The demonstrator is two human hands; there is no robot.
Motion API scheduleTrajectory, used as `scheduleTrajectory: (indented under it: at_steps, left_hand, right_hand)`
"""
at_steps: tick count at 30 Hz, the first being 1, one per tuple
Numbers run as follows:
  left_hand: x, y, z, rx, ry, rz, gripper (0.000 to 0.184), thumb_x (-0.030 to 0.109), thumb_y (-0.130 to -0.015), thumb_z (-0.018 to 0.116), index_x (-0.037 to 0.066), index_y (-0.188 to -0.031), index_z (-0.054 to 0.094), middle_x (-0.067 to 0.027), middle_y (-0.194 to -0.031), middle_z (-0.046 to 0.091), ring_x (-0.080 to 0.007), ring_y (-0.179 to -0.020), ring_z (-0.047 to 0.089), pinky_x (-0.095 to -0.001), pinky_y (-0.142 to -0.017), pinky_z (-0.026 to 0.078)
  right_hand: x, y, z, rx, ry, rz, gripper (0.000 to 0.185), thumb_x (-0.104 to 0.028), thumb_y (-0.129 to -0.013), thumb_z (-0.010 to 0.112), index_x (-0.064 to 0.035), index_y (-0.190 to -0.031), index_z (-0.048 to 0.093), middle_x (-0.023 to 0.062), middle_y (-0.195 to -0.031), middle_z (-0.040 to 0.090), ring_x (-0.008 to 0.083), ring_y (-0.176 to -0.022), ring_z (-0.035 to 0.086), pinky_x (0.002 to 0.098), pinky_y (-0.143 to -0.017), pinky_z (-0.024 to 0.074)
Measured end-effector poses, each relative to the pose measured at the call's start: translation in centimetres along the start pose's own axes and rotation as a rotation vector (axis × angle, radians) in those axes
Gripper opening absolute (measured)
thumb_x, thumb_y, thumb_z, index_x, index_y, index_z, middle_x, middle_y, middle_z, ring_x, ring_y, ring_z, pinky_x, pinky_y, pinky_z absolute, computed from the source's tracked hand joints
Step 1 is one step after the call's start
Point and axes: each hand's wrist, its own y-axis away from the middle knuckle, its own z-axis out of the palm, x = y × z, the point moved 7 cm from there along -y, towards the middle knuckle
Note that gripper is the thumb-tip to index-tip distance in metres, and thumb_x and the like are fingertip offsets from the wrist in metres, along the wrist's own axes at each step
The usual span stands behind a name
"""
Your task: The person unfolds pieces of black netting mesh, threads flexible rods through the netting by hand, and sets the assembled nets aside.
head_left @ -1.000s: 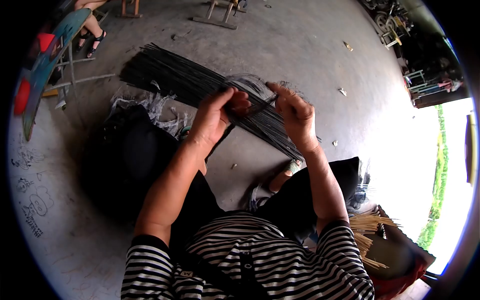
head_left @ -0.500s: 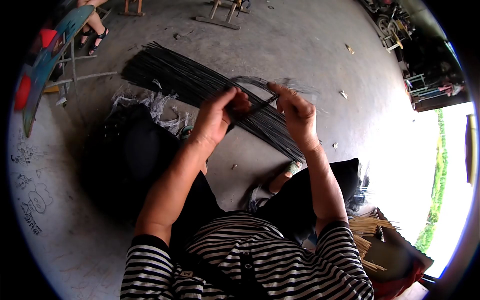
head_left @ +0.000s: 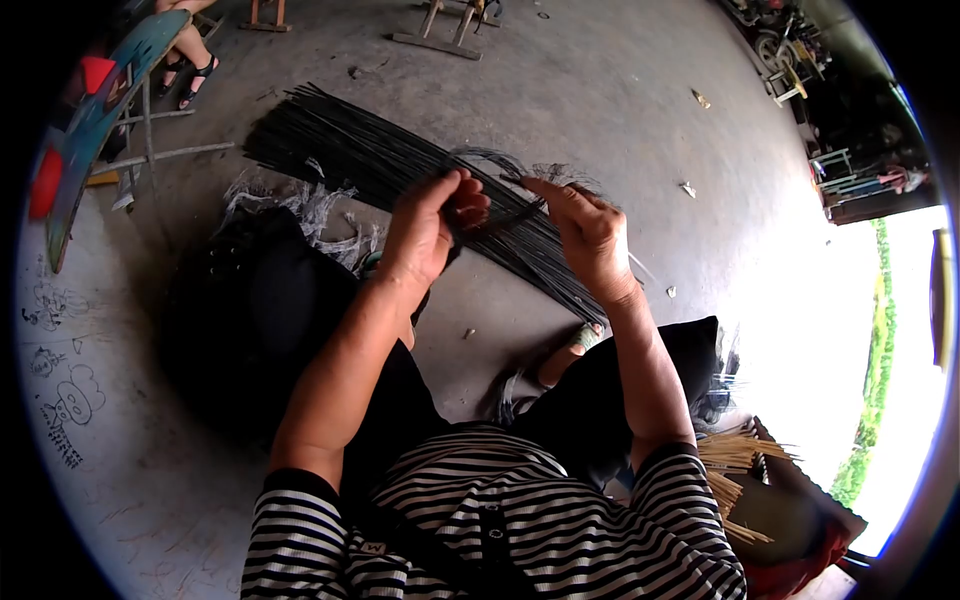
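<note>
Thin dark strands [head_left: 492, 157] loop between my two hands above the floor. The fingers of my left hand [head_left: 430, 225] are curled round one end of them. My right hand [head_left: 585, 230] pinches the strands between thumb and forefinger, with the forefinger pointing left. Loose wispy ends fan out past the right fingers. Beneath both hands a long bundle of thin black sticks [head_left: 340, 145] lies slantwise on the floor, partly hidden by the hands.
Pale plastic shreds [head_left: 318, 215] lie by a black bag or cloth [head_left: 260, 310] at the left. A wooden stand [head_left: 437, 42] is at the top. Another person's legs [head_left: 190, 60] show upper left. Light sticks [head_left: 735, 450] lie lower right.
My right hand has shifted slightly left, its forefinger nearer to my left hand. The strands between the hands have changed shape, and my left hand has barely moved.
</note>
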Motion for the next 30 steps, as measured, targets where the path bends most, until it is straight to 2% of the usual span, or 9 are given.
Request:
scheduleTrajectory:
  at_steps: [2,5,8,12,16,19,22,25,30]
  left_hand:
    - [0.9,0.0,0.1,-0.023,-0.073,0.085,0.016,0.018,-0.088,0.060,0.004,-0.094,0.062,-0.0038,-0.075,0.061,-0.0166,-0.069,0.060,-0.0286,-0.063,0.048]
    - [0.2,0.3,0.7,-0.094,-0.091,0.074,0.016,0.019,-0.088,0.060,0.004,-0.094,0.062,-0.0020,-0.071,0.059,-0.0146,-0.064,0.057,-0.0277,-0.060,0.046]
    - [-3.8,-0.2,0.5,-0.174,0.076,-0.187,0.015,0.018,-0.088,0.060,0.005,-0.094,0.062,-0.0005,-0.067,0.057,-0.0134,-0.060,0.053,-0.0278,-0.059,0.045]
    - [-1.6,0.4,1.0,-0.033,0.069,-0.116,0.013,0.017,-0.087,0.062,0.006,-0.093,0.063,-0.0031,-0.075,0.063,-0.0164,-0.070,0.061,-0.0287,-0.064,0.049]
    - [1.1,-0.3,0.1,-0.083,0.032,0.029,0.012,0.016,-0.087,0.061,0.006,-0.092,0.063,-0.0052,-0.078,0.064,-0.0196,-0.072,0.062,-0.0304,-0.067,0.050]
    - [0.4,-0.1,0.8,-0.101,-0.010,0.046,0.010,0.015,-0.087,0.059,0.005,-0.089,0.061,-0.0057,-0.074,0.062,-0.0181,-0.068,0.061,-0.0305,-0.064,0.049]
    - [-2.8,0.2,1.1,-0.150,0.089,-0.165,0.011,0.014,-0.087,0.058,0.004,-0.087,0.060,-0.0068,-0.072,0.061,-0.0178,-0.066,0.060,-0.0321,-0.063,0.051]
    - [-1.9,0.4,1.3,-0.110,0.051,-0.111,0.011,0.015,-0.087,0.058,0.004,-0.088,0.060,-0.0051,-0.072,0.060,-0.0173,-0.068,0.059,-0.0305,-0.065,0.049]
    - [1.4,-0.1,0.5,-0.080,-0.029,0.113,0.011,0.015,-0.087,0.059,0.004,-0.088,0.061,-0.0035,-0.072,0.058,-0.0174,-0.068,0.056,-0.0288,-0.065,0.045]
  right_hand:
    - [-0.4,0.3,0.5,-0.036,0.195,-0.126,0.025,0.007,-0.083,0.054,-0.0061,-0.103,0.064,0.0047,-0.068,0.058,0.0102,-0.065,0.058,0.0235,-0.060,0.0463]
    - [-0.1,0.2,1.6,-0.077,0.176,-0.110,0.019,-0.001,-0.082,0.056,-0.0083,-0.100,0.061,0.0111,-0.081,0.065,0.0260,-0.069,0.065,0.0309,-0.061,0.0511]
    - [0.0,-0.6,1.0,0.058,-0.139,0.111,0.017,-0.001,-0.083,0.057,-0.0068,-0.099,0.058,0.0105,-0.080,0.065,0.0243,-0.067,0.064,0.0299,-0.060,0.0504]
    - [-0.2,-0.6,0.0,0.065,-0.316,0.141,0.024,0.004,-0.086,0.053,-0.0035,-0.107,0.063,-0.0021,-0.068,0.054,0.0059,-0.065,0.051,0.0205,-0.061,0.0436]
    - [0.0,-0.2,0.9,-0.039,0.090,-0.068,0.030,0.003,-0.086,0.053,-0.0089,-0.111,0.063,0.0049,-0.075,0.063,0.0111,-0.072,0.061,0.0231,-0.065,0.0472]
    - [-0.1,-0.2,1.8,-0.056,0.191,-0.130,0.025,-0.003,-0.084,0.057,-0.0118,-0.107,0.063,0.0097,-0.079,0.064,0.0251,-0.068,0.064,0.0304,-0.059,0.0500]
    - [0.3,-0.8,1.2,0.093,-0.111,0.116,0.025,-0.003,-0.084,0.057,-0.0124,-0.106,0.062,0.0095,-0.077,0.064,0.0247,-0.066,0.064,0.0306,-0.058,0.0497]
    - [0.5,-1.1,0.6,0.063,-0.328,0.231,0.022,-0.004,-0.084,0.057,-0.0115,-0.103,0.063,0.0100,-0.077,0.064,0.0248,-0.066,0.064,0.0310,-0.057,0.0497]
    - [0.0,-0.6,1.4,-0.032,0.079,-0.075,0.020,-0.002,-0.084,0.055,-0.0105,-0.101,0.063,0.0118,-0.078,0.065,0.0253,-0.069,0.065,0.0309,-0.057,0.0497]
